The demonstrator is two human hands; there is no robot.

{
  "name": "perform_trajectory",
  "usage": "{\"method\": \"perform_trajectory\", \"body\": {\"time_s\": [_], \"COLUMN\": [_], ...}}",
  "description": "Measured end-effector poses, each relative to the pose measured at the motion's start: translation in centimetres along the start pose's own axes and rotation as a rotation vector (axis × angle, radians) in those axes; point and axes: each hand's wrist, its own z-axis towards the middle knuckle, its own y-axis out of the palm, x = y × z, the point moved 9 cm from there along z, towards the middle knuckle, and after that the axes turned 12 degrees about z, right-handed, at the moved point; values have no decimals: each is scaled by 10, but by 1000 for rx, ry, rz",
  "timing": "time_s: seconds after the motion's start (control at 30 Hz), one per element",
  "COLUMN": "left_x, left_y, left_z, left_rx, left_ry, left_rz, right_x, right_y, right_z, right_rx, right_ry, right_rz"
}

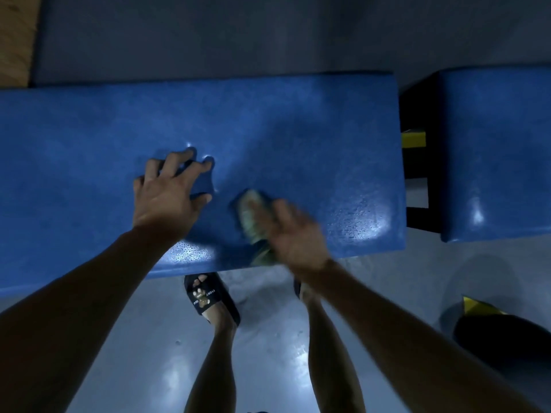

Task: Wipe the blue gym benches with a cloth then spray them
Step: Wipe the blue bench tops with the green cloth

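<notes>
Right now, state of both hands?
Left hand: open, fingertips pressing the blue bench.
Right hand: blurred, holding the cloth on the bench.

Here's the blue padded desk [298, 120], stretching across the view, its textured top shiny with glare near the front edge. Pressed onto it, the left hand [167, 195], fingers spread and denting the padding. Just beside it lies a greenish cloth [253, 216], blurred, under the right hand [295, 234]. A second blue desk [495, 150] sits apart at the right, over the glossy grey floor [268, 353].
</notes>
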Motion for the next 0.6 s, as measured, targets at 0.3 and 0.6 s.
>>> {"method": "perform_trajectory", "body": {"time_s": [0.3,0.6], "left_x": [0,-1], "left_y": [5,4], "left_z": [-1,0], "left_rx": [-3,-10], "left_ry": [-44,-63], "left_rz": [2,0], "right_x": [112,34], "right_y": [-41,-9], "right_z": [-2,61], "right_rx": [317,49], "right_ry": [720,23], "right_rz": [12,-39]}}
